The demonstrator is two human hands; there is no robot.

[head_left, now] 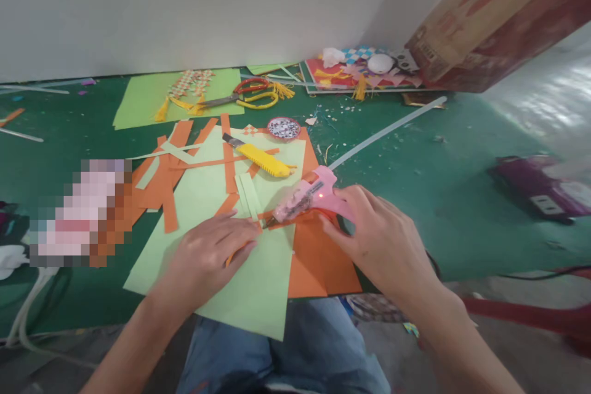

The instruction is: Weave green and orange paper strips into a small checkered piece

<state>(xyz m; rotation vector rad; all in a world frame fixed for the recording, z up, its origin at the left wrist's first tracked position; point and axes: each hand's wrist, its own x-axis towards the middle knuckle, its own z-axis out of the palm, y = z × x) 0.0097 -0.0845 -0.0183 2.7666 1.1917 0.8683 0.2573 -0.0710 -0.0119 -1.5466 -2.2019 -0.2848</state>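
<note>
Your right hand (381, 234) is wrapped around the handle of the pink glue gun (305, 197), its nozzle just beside your left fingertips over the pale green sheet (258, 295); your left hand (207, 249) is narrowed on an orange paper strip (234, 254). Treat the gun as light and rigid, and grip it by the handle only, since the tip is probably hot. Expect the strip to be thin and easily creased: pinch it lightly, away from the nozzle.
</note>
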